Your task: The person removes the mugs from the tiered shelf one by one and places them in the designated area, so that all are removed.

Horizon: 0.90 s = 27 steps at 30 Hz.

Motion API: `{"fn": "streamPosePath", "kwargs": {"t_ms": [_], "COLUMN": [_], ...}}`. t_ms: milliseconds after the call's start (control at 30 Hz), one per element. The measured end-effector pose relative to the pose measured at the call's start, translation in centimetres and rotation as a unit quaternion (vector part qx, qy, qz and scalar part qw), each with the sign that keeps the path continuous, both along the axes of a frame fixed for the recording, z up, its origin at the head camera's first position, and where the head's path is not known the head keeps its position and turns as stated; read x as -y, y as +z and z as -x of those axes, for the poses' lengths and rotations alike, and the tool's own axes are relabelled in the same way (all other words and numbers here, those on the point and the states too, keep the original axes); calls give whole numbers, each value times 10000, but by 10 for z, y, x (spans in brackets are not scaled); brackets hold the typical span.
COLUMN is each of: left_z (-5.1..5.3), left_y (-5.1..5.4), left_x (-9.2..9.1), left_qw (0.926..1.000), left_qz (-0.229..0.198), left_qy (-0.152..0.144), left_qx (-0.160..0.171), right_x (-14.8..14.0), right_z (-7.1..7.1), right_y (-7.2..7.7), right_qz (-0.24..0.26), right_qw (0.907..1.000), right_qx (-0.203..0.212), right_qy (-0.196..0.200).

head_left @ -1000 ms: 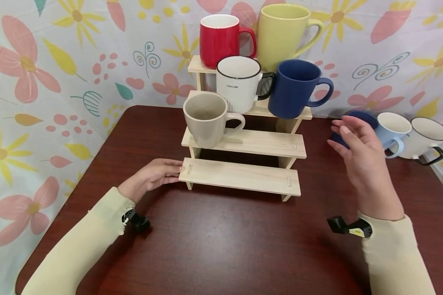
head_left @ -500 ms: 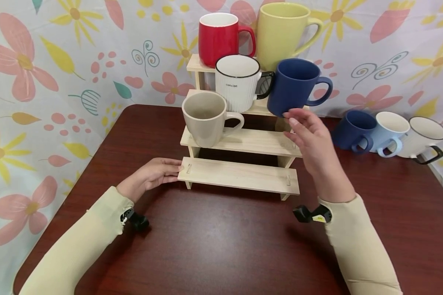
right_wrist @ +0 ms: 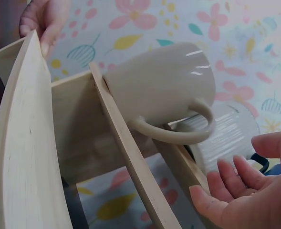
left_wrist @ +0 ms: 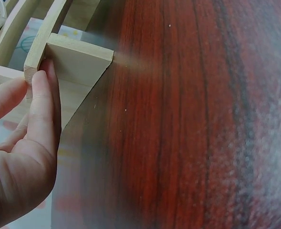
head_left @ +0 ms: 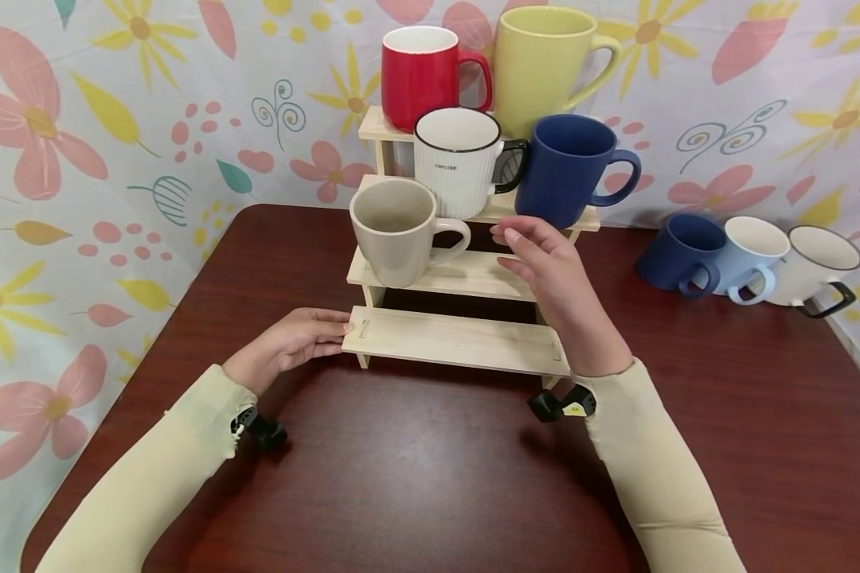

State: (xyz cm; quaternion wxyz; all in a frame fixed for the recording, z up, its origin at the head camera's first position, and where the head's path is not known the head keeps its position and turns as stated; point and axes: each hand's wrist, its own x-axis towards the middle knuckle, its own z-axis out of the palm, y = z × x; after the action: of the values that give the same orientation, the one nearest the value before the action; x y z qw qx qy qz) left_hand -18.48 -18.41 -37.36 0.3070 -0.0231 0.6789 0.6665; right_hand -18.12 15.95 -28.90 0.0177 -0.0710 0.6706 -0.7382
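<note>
A stepped wooden mug rack [head_left: 451,341] stands on the table against the patterned cloth. My left hand [head_left: 287,346] pinches the left end of its lowest step between thumb and fingers [left_wrist: 41,112]. My right hand [head_left: 560,298] hovers over the right part of the second step, holding nothing, its fingers [right_wrist: 226,179] loosely bent. To its left on that step sits a beige mug [head_left: 392,251], handle pointing right. One step higher are a white ribbed mug [head_left: 450,179] with a black rim and a dark blue mug [head_left: 560,177]. The lowest step carries no mug.
On the top step stand a red mug [head_left: 417,89] and a tall yellow mug [head_left: 537,76]. At the table's right lie a navy mug [head_left: 677,255], a light blue mug [head_left: 748,259] and a white black-rimmed mug [head_left: 806,267], side by side. Floral cloth [head_left: 186,103] hangs behind.
My right hand has swept left, from beside the mugs at the right of the table to over the rack's second step. The left hand keeps its grip; the mugs have stayed put.
</note>
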Motion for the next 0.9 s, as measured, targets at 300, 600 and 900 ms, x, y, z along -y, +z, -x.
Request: {"fn": "streamPosePath", "kwargs": {"t_ms": [300, 600, 900], "left_z": [1, 1, 0], "left_y": [-1, -2, -1], "left_x": [-1, -2, -1], "left_qw": [10000, 10000, 10000], "left_qz": [0, 25, 20], "left_qy": [0, -27, -29], "left_qx": [18, 21, 9], "right_x": [12, 22, 27], "right_z": [13, 23, 32], "right_y": [2, 3, 4], "right_qz": [-55, -233, -642], "right_qw": [9993, 9970, 9879], "right_qx": [147, 234, 228], "right_qy": [347, 704, 1393]}}
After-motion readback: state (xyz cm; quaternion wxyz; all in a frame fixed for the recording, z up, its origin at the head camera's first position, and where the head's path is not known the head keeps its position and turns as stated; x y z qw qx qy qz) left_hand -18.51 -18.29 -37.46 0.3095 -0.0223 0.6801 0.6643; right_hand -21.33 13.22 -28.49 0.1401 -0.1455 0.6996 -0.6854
